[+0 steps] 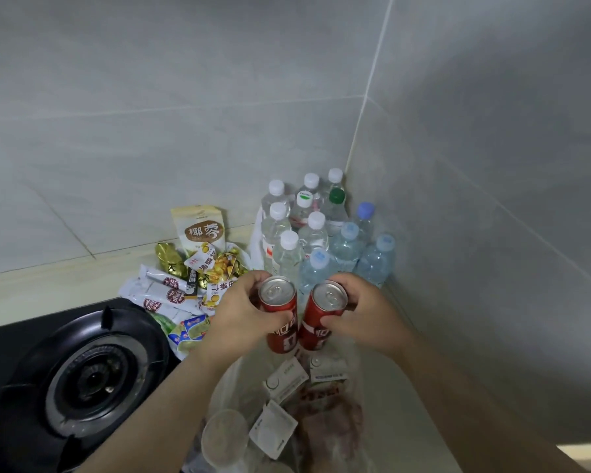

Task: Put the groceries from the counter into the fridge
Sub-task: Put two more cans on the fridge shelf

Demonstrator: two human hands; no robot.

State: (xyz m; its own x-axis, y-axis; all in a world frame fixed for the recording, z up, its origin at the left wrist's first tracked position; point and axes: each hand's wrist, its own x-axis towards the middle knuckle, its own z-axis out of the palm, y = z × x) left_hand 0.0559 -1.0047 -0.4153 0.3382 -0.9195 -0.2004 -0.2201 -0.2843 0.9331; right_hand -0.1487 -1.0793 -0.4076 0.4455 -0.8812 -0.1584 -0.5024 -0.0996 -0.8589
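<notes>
My left hand (pixel 241 317) grips a red soda can (pixel 282 331), and my right hand (pixel 362 314) grips a second red can (pixel 318 327) right beside it. Both cans are upright, slightly tilted toward each other, above the counter (pixel 400 397). Behind them in the corner stand several clear water bottles (pixel 316 230) with white, green and blue caps. To the left lies a heap of snack packets (pixel 185 285) with a tall beige pouch (pixel 202 230) at the back. Small white cartons (pixel 285 377) and wrapped meat (pixel 331 425) lie below my hands.
A black gas burner (pixel 89 377) fills the lower left of the counter. Grey tiled walls (pixel 492 199) close in behind and on the right. A clear plastic cup lid (pixel 224 435) sits by the cartons near the front.
</notes>
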